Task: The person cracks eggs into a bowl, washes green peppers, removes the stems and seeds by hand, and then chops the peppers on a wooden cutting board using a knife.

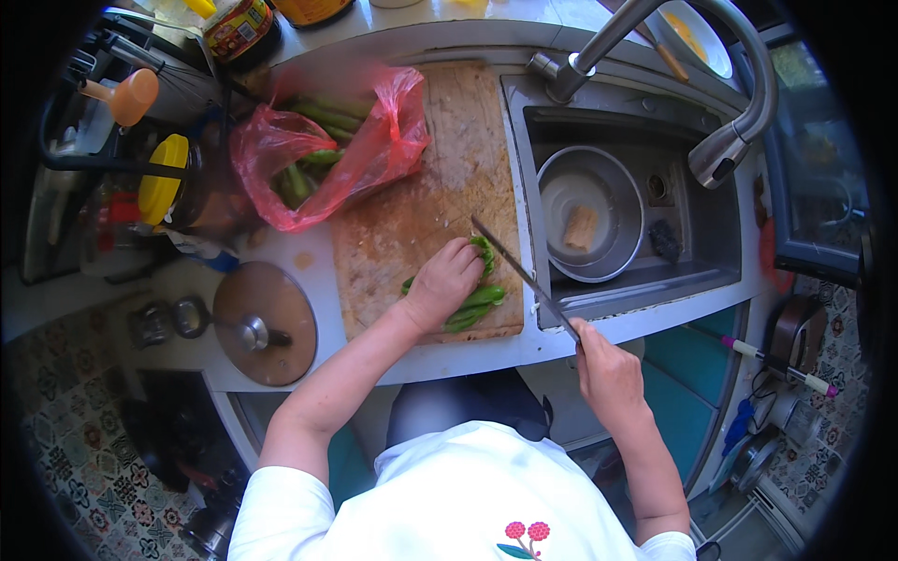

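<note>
My left hand (449,277) presses down on green peppers on a worn wooden cutting board (456,168), its fingers curled over them. Sliced green pepper (484,256) shows at the fingertips, and whole long green peppers (480,301) lie just below the hand. In my right hand (607,368) is the handle of a kitchen knife (523,273); its dark blade slants up and left, with the tip beside the sliced pepper. A red plastic bag (393,151), holding more green vegetables (298,182), rests on the board's upper left.
Right of the board, a sink (701,231) holds a metal bowl (635,203) with water and a tan piece (581,228) under a curved faucet (761,77). A pan lid (280,301) lies left. Jars (235,31) and a utensil rack (98,165) stand behind and left.
</note>
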A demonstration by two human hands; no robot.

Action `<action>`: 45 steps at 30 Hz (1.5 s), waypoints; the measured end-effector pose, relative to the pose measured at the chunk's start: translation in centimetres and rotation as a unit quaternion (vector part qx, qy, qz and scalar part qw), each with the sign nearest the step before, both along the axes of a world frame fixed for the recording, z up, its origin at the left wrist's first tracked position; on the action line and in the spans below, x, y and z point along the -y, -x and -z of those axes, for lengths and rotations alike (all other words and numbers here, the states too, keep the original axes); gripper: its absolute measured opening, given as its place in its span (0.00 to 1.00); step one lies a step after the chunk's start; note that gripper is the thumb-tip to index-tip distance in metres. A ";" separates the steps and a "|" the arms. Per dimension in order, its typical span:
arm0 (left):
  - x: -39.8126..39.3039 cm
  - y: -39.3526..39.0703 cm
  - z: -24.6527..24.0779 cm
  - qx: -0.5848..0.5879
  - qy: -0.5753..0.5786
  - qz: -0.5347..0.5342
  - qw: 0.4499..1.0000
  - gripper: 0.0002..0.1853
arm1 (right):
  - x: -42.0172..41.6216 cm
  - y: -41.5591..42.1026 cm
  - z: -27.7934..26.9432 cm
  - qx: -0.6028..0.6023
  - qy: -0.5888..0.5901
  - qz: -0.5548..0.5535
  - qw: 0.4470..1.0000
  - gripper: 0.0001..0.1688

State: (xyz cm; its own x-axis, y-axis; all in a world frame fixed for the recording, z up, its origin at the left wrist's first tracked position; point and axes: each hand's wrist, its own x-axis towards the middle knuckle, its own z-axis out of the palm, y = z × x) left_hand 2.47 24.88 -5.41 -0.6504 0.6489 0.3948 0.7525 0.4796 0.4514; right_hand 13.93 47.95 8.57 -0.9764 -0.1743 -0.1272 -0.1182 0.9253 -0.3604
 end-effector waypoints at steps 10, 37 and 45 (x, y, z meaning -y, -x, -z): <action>-0.2 -0.2 -0.3 0.044 0.017 -0.014 0.999 0.10 | 2.1 1.1 5.1 0.007 -0.001 0.008 1.000 0.20; 0.3 -0.4 0.7 0.017 -0.033 -0.015 0.999 0.13 | 2.5 0.9 6.2 0.042 0.038 0.011 0.998 0.16; 0.8 0.3 1.1 -0.017 -0.014 -0.023 0.999 0.20 | 2.5 4.2 5.7 0.004 0.047 -0.020 0.999 0.17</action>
State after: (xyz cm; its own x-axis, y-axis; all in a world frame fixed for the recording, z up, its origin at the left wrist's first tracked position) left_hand 2.16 24.04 -6.53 -0.6654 0.6066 0.4352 0.7449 0.5014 0.4401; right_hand 9.70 45.42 2.89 -0.9674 -0.2249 -0.1163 -0.1514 0.8822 -0.4460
